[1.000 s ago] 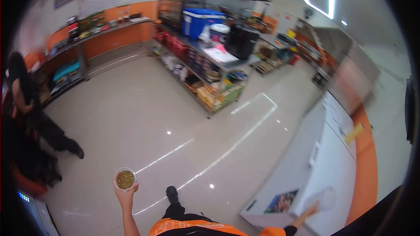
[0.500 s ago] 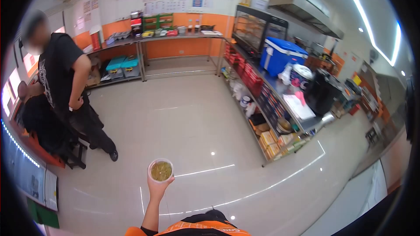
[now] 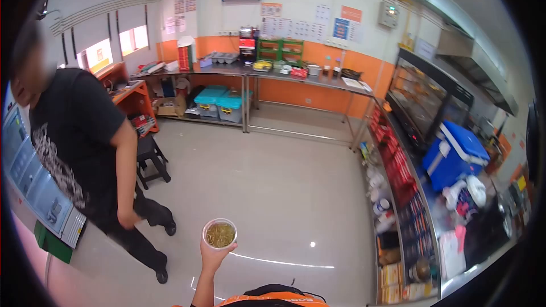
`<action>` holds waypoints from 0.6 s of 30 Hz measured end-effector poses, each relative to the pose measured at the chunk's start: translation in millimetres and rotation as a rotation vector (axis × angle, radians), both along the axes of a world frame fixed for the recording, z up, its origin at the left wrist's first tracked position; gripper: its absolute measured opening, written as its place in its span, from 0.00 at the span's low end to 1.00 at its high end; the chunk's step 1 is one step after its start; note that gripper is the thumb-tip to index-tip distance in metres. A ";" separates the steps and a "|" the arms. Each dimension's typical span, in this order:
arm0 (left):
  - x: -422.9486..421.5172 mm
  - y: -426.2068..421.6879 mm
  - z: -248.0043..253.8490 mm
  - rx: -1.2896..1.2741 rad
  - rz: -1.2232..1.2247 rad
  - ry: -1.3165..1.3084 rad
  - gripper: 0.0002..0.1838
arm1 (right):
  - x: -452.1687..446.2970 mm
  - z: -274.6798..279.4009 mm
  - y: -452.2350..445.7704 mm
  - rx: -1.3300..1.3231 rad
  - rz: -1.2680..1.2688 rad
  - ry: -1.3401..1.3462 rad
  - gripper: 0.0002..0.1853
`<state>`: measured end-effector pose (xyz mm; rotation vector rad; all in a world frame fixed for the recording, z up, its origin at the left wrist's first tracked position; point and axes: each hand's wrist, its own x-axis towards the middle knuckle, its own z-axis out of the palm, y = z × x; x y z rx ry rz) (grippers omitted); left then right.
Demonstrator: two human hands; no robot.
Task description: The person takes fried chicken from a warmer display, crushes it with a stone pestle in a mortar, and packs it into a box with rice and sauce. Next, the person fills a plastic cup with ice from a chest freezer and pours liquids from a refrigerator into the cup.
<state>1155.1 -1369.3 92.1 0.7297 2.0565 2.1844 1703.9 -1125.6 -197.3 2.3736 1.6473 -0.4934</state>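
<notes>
A round, clear-rimmed tub (image 3: 219,234) with greenish-brown contents is held upright over the floor, in front of my body. My left hand (image 3: 213,254) is wrapped round its side from below, with the thumb at the right of the rim. The contents look like a shredded or stringy mass, too small to name. My right hand is out of the frame. Below the tub is the orange and black clothing on my body.
A person in black (image 3: 85,142) stands at the left, near a black stool (image 3: 151,161) and a glass-door fridge (image 3: 42,179). Steel tables (image 3: 227,70) line the back wall. On the right, a steel counter (image 3: 429,204) bears a blue cooler (image 3: 456,156).
The view has swung left, bringing the person in black closer. My right hand, seen earlier by the white freezer, has left the frame. My left hand still holds the tub.
</notes>
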 end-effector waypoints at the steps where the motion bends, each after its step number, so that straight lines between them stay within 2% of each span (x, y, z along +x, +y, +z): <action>1: -18.4 15.5 0.9 -0.032 0.042 0.021 0.45 | -27.9 -2.8 45.2 0.030 0.039 -0.001 0.29; 4: -78.2 52.2 -7.2 -0.068 0.104 -0.001 0.45 | -171.1 -37.3 225.1 0.401 0.310 0.228 0.29; 5: -100.3 66.0 -10.3 -0.064 0.113 -0.018 0.45 | -255.1 -14.8 270.4 0.458 0.275 0.557 0.29; 6: -121.3 79.8 -9.8 -0.061 0.141 -0.033 0.45 | -333.1 -8.5 310.2 0.557 0.450 0.635 0.28; 7: -144.0 93.5 -8.0 -0.061 0.167 -0.045 0.46 | -415.8 4.5 340.5 0.656 0.534 0.683 0.22; 8: -165.1 106.0 -9.2 -0.063 0.191 -0.057 0.46 | -493.1 66.7 338.9 0.509 0.436 0.776 0.22; 9: -188.9 119.9 -13.1 -0.066 0.209 -0.050 0.46 | -557.1 108.8 340.8 0.448 0.472 0.785 0.20; 10: -215.6 134.8 -16.7 -0.068 0.224 -0.035 0.46 | -608.9 126.8 347.1 0.389 0.504 0.800 0.19; 13: -295.0 179.4 -9.7 -0.044 0.247 -0.044 0.46 | -711.7 101.8 373.1 0.337 0.738 0.868 0.16; 15: -353.5 217.0 -2.8 -0.019 0.254 -0.051 0.46 | -740.3 30.6 396.4 0.377 0.910 0.825 0.13; 16: -383.5 232.6 -1.5 -0.025 0.257 -0.047 0.47 | -742.8 14.0 403.5 0.164 0.964 0.642 0.14; 17: -410.4 246.1 0.5 -0.036 0.262 -0.047 0.47 | -751.8 -8.2 418.3 -0.171 1.178 0.204 0.21; 18: -436.9 260.0 6.0 -0.046 0.252 -0.042 0.48 | -767.3 6.5 440.5 -0.184 1.192 0.195 0.21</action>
